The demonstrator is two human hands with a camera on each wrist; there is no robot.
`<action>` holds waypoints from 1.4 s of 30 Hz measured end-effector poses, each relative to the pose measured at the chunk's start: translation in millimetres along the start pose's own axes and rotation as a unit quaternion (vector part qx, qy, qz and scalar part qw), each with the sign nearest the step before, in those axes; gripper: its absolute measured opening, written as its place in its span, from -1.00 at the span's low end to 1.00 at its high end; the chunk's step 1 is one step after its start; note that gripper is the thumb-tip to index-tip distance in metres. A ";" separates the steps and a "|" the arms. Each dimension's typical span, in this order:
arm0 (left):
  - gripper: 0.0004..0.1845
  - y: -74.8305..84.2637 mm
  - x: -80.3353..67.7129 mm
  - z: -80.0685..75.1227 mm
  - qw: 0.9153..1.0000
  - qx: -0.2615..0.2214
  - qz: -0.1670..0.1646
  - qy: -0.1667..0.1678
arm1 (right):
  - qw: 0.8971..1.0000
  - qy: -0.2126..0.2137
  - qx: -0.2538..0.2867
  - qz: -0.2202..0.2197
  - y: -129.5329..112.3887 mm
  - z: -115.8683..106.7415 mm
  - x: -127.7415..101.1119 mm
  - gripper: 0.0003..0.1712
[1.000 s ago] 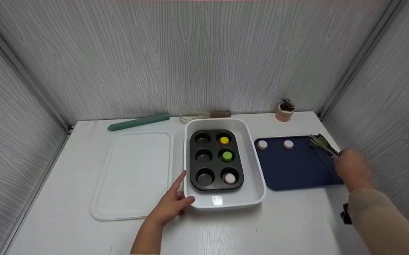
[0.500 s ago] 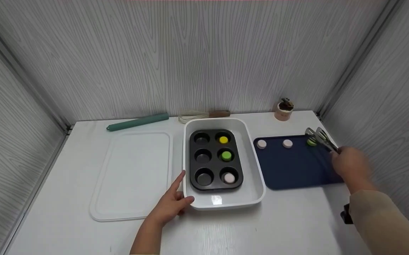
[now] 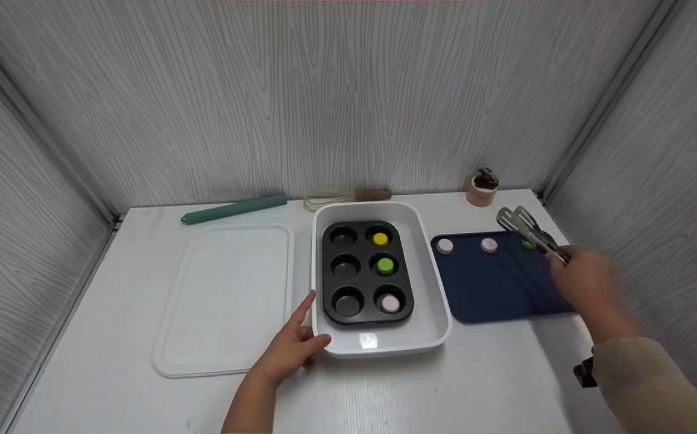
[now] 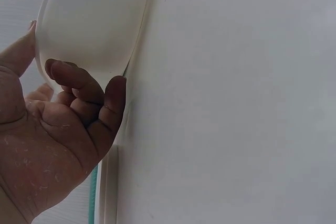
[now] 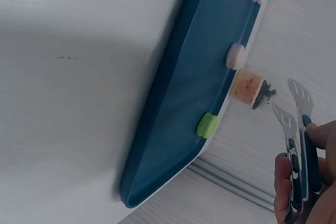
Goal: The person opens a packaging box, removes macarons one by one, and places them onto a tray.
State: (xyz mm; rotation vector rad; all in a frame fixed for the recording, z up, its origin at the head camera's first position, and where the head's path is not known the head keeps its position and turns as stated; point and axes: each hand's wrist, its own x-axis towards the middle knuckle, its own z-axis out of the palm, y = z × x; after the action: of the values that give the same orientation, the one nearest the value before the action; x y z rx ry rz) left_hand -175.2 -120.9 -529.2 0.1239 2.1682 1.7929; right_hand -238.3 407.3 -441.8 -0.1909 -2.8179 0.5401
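**Tongs up, dish held**

Our right hand grips one pair of tongs. Our fingers are curled round the handles. The tong tips are a little apart and hold nothing. They hang in the air over the far right part of the blue tray.

Our left hand rests on the near left corner of the white dish. The thumb and one finger press its wall, and the other fingers are curled loosely.

Now we count. On the blue tray lie three small round pieces: two pink ones and one green one. The green one sits near the tray's far right edge, just under the tongs.

In the white dish sits one dark muffin pan with six cups. Three cups on the right hold one yellow piece, one green piece and one pink piece. The three left cups have nothing in them.

Left of the dish lies one clear lid. At the back lie one green rolling pin, one whisk and one small cup.

All of it is on a white table. Pale grey walls with a wood pattern stand on three sides.
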 end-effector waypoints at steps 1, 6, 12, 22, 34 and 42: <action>0.02 -0.1 0.0 0.0 1.000 -0.001 0.001 0.000 | 1.000 0.004 0.005 -0.006 -4.7 -0.1 -1.7 -0.56; 0.02 -0.3 0.0 -0.5 1.000 0.000 0.001 0.002 | 0.999 0.016 0.022 -0.035 -32.3 -1.8 -9.9 -0.57; 0.02 0.1 -0.6 0.9 1.000 0.003 0.000 0.002 | 0.997 0.014 0.027 -0.077 -63.9 -4.4 -22.6 -0.60; 0.02 -0.6 0.1 1.1 1.000 0.008 -0.002 0.002 | 0.991 -0.017 0.019 -0.134 -103.2 -1.0 -44.8 -0.61; 0.02 -0.7 -0.3 0.7 1.000 0.005 0.002 -0.001 | 0.985 -0.082 0.002 -0.153 -130.9 11.8 -64.2 -0.70; 0.01 -0.2 -0.9 1.0 1.000 0.001 0.001 0.002 | 0.977 -0.104 -0.032 -0.186 -137.4 27.8 -71.1 -0.73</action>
State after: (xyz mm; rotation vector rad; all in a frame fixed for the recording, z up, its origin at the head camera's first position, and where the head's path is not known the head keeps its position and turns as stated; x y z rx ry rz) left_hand -174.0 -120.2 -529.3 0.1221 2.1742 1.7925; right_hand -188.9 258.5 -431.2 0.3973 -2.9658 0.4017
